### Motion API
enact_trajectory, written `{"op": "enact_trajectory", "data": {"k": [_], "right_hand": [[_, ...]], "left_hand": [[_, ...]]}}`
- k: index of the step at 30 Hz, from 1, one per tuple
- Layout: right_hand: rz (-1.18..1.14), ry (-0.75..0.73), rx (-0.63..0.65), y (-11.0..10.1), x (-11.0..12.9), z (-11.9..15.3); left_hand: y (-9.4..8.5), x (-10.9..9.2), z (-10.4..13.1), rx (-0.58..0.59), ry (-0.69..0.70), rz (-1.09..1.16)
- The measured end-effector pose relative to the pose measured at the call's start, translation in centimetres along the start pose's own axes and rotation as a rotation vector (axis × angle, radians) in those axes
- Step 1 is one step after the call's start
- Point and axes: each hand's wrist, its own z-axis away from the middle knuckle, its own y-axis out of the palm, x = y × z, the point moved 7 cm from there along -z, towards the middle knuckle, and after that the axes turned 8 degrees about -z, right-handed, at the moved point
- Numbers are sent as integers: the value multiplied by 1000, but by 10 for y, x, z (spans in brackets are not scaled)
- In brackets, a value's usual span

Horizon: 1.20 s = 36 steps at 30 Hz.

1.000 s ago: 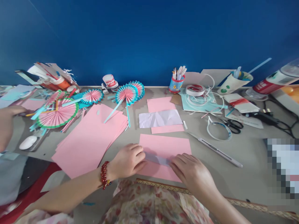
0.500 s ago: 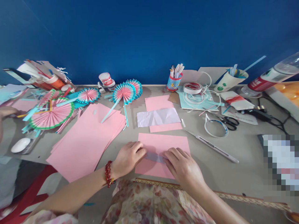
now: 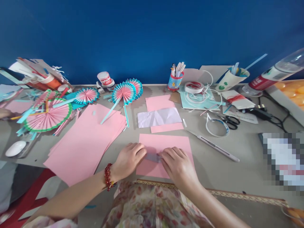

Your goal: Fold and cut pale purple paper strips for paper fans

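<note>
Between my two hands a narrow strip of lilac paper point(image 3: 153, 157) lies over a pink sheet point(image 3: 163, 141) near the table's front edge. My left hand point(image 3: 129, 160) pinches the strip's left end, thumb and fingers pressed together. On the right end, my right hand point(image 3: 177, 164) has its fingers bent and closed; they hide that end. Just beyond the pink sheet, a wider creased lilac paper point(image 3: 159, 117) rests across another pink piece point(image 3: 158, 103). A utility knife point(image 3: 215, 146) lies to the right of my right hand.
Stacked pink sheets point(image 3: 83, 142) lie left, beside folded paper fans point(image 3: 124, 91). At the back stand a glue jar point(image 3: 104, 79), a pen cup point(image 3: 175, 80) and a paper cup point(image 3: 232, 80). Tape point(image 3: 217, 128), scissors point(image 3: 231, 122) and a bottle point(image 3: 268, 77) are right. Another person's hand point(image 3: 4, 113) shows far left.
My right hand has shifted slightly left, closer to my left hand, and less of the strip shows between them. The whole view has moved a little.
</note>
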Motion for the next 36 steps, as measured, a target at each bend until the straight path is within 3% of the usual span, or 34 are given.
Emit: {"op": "enact_trajectory", "data": {"k": [9,19,30,36], "right_hand": [[-64,13,34,20,7,-19],[-86,-8,-32,17,8,-18],[53,-73,7,23,12,-14],[20,-67,22,23,13,-14]], "left_hand": [[-3,0,-2,-19,-15,5],[-11,12,8,-43,-51,-15],[-11,14,14,-71,-33,-29],[-16,17,15,-98,-77,9]]}}
